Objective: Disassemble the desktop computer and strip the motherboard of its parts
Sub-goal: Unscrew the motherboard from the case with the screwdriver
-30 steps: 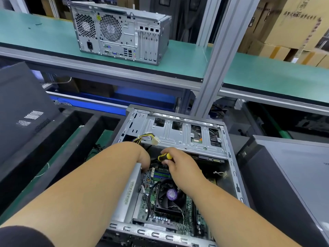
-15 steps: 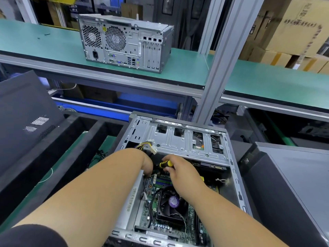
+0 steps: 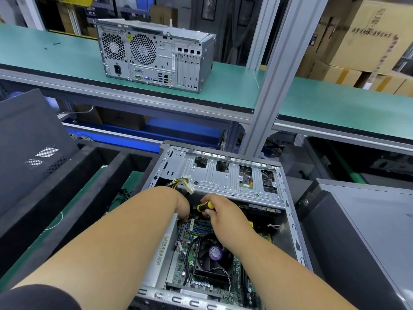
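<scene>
On bench, open PC case [image 3: 223, 220]: right hand [image 3: 223, 211] grips screwdriver [image 3: 205, 206]; left hand [image 3: 182, 206] unclear.

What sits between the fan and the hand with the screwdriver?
In the head view, green and blue memory slots lie between the fan and the right hand.

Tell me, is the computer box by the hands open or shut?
Open. The computer box has no side cover, so the fan and green board inside show, and both hands reach in.
</scene>
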